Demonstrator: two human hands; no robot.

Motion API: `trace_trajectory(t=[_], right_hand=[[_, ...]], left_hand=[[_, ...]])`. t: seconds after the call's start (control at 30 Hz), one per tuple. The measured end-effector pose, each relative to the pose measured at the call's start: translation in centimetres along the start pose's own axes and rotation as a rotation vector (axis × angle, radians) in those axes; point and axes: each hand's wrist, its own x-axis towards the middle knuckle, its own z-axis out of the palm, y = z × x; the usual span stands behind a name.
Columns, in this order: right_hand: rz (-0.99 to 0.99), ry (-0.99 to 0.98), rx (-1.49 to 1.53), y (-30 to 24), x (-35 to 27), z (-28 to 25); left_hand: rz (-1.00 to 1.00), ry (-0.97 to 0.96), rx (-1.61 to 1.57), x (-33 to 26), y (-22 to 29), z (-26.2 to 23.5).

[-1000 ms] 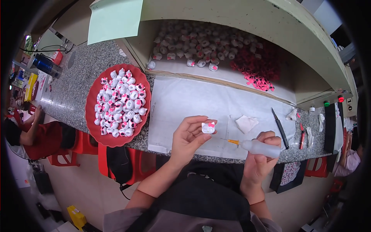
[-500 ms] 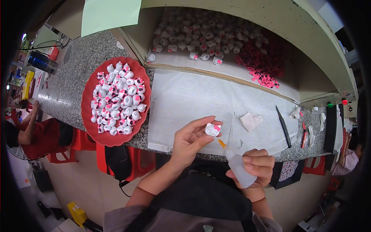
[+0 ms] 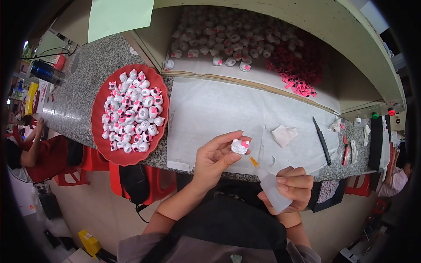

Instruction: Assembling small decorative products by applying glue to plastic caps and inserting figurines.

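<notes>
Pinching a small white-and-pink figure (image 3: 239, 146) over the counter's (image 3: 83, 92) near edge, the left hand (image 3: 215, 160) meets the glue bottle's (image 3: 272, 188) orange tip, which the right hand (image 3: 293, 187) grips closed, just right.

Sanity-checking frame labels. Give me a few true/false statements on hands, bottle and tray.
1. The left hand pinches a small white figure with pink marks. True.
2. The right hand holds a black knife. False: it holds a clear squeeze bottle; the knife lies on the white sheet.
3. The bottle's orange tip points up toward the figure. True.
4. The red tray is empty. False: it is heaped with small white and pink figures.
5. The tray sits to the person's right. False: it is to the left of the hands.
</notes>
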Motion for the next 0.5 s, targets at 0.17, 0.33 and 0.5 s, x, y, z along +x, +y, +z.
trace_trajectory(t=[0.17,0.33,0.5], right_hand=[[-0.02,0.008,0.002,0.15,-0.14,0.16],[-0.015,0.027,0.019,0.13,-0.21,0.38],[-0.001,-0.002,0.014,-0.01,-0.09,0.31]], left_hand=[[-0.022,0.004,0.014,-0.04,-0.05,-0.02],[-0.021,-0.047,-0.004,-0.08,-0.25,-0.4],[-0.024,-0.006,0.022,-0.06,-0.22,-0.05]])
